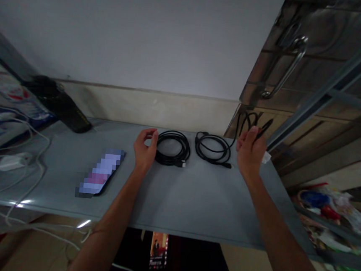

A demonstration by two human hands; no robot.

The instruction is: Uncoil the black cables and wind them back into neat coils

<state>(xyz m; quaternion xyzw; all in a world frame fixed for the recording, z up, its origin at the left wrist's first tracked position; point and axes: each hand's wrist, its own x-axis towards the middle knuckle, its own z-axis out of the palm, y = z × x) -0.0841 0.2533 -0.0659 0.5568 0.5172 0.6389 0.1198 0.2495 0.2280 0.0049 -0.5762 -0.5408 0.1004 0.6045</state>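
My left hand [145, 148] rests beside a black coiled cable [184, 142], its fingers half curled and apart from the thumb. Its thumb overlaps the left edge of that coil, though I cannot tell whether it touches it. The coil lies flat with a plug pointing toward the front right. To its right is a looser second black cable [211, 160], partly coiled on the grey table. From this second coil a strand rises to my right hand [250, 152], which is closed around a looped part of the cable above the table's right end.
A phone with a blurred screen [103, 173] lies on the grey table [190, 204]. Back left stands a black walkie-talkie [64, 106]. White cords and a white adapter [14, 161] spread at left. A lit phone [158, 249] sits below the front edge. A metal frame bar [316, 105] slants at right.
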